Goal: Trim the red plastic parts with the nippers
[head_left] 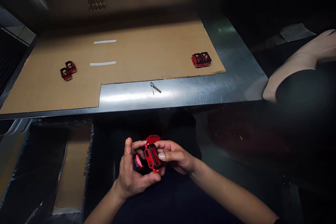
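Observation:
Both my hands hold a red and black frame-shaped case [151,159] above my lap, below the bench's front edge. My left hand [131,175] grips its left side, thumb at the lower end and index finger at the top. A second, smaller red and black piece [138,162] sits in the left palm; part of it is hidden by the fingers. My right hand [175,155] pinches the case from the right, thumb on its black rim. Behind the case shows a flat red piece [153,139]; what supports it is hidden.
Cardboard [147,56] covers much of the metal bench [183,91]. On it lie two red and black cases at left [68,70] and a pair at right [201,59]. A small metal tool [155,87] rests near the edge. Another person's arm [294,63] is at right.

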### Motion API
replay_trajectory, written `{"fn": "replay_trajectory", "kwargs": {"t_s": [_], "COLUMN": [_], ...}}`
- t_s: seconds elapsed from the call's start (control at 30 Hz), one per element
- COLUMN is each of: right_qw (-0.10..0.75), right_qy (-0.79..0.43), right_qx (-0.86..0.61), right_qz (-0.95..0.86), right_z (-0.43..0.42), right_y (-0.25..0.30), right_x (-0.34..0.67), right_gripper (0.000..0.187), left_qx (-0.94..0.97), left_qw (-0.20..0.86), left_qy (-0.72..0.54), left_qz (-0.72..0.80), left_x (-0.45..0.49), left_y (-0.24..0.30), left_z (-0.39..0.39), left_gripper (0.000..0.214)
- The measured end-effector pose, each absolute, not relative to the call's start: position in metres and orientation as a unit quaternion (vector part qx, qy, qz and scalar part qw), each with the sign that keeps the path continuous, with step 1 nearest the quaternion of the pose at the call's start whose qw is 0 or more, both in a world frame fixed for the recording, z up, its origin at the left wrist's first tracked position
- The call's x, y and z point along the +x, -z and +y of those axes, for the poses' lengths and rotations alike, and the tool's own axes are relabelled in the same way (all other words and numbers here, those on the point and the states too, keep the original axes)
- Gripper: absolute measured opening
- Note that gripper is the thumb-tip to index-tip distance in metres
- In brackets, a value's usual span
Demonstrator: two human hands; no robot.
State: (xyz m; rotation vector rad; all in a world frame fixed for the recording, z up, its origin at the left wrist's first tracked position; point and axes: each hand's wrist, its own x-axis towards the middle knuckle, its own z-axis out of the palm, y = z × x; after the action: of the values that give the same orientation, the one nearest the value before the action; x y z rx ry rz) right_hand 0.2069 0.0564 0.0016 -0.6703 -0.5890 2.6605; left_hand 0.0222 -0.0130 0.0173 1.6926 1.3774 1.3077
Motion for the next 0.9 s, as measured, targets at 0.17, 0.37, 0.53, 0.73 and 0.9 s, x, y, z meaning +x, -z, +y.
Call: {"fn": "replay_trajectory", "kwargs": {"t_s": [0.17,0.37,0.53,0.73,0.9], "right_qw": [0.144,0.159,0.162,0.206,0.187], "right_qy": [-0.94,-0.94,-0.938,-0.917,-0.872], "right_qx": [-0.229,-0.224,-0.224,-0.268,-0.323], "right_qz": [-0.208,-0.205,-0.209,-0.214,-0.317], "right_z": [0.056,0.054,0.052,0.054,0.059], "right_y": [-0.002,-0.001,0.001,0.001,-0.007], "right_x": [0.205,0.204,0.204,0.202,0.193], "right_gripper": [0.048,0.042,0.041,0.039,0.036], "left_qx": [0.644,0.665,0.66,0.707,0.712], "left_qw": [0.276,0.276,0.277,0.22,0.271], "left_qy": [-0.488,-0.481,-0.473,-0.384,-0.292], "left_qz": [0.52,0.501,0.513,0.552,0.579], "left_x": [0.023,0.023,0.022,0.018,0.018], "left_y": [-0.015,-0.015,-0.018,-0.02,-0.017], "left_z": [-0.014,-0.015,-0.016,-0.015,-0.013], "left_gripper": [0.109,0.108,0.104,0.089,0.08]}}
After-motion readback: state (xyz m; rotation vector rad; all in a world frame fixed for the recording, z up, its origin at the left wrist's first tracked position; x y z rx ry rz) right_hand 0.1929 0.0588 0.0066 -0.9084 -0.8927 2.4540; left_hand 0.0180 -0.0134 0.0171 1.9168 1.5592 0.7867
